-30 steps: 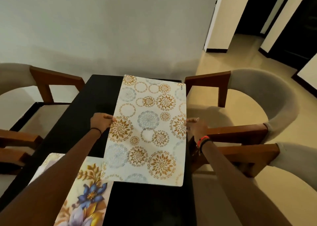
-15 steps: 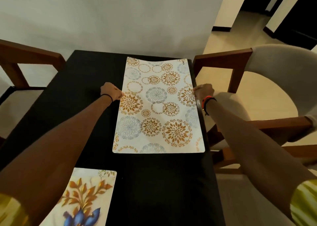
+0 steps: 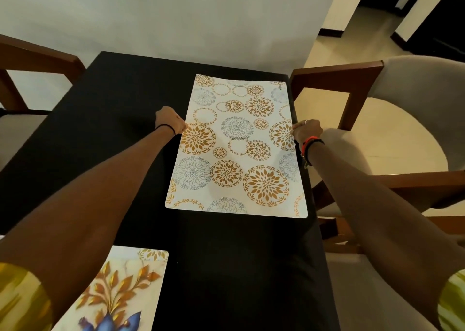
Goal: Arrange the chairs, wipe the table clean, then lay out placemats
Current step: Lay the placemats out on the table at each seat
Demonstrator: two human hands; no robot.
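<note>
both long edges of circle placemat [image 3: 236, 152] pinched: left hand [image 3: 170, 120], right hand [image 3: 307, 131]; it hugs table's [image 3: 113, 104] right rim

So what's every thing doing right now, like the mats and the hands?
Circle mat: lying flat on the table, held at both long edges.
Flower mat: lying flat at the near left, untouched.
Left hand: grips the circle mat's left edge.
Right hand: grips its right edge.
Right chair: standing beside the table.
</note>
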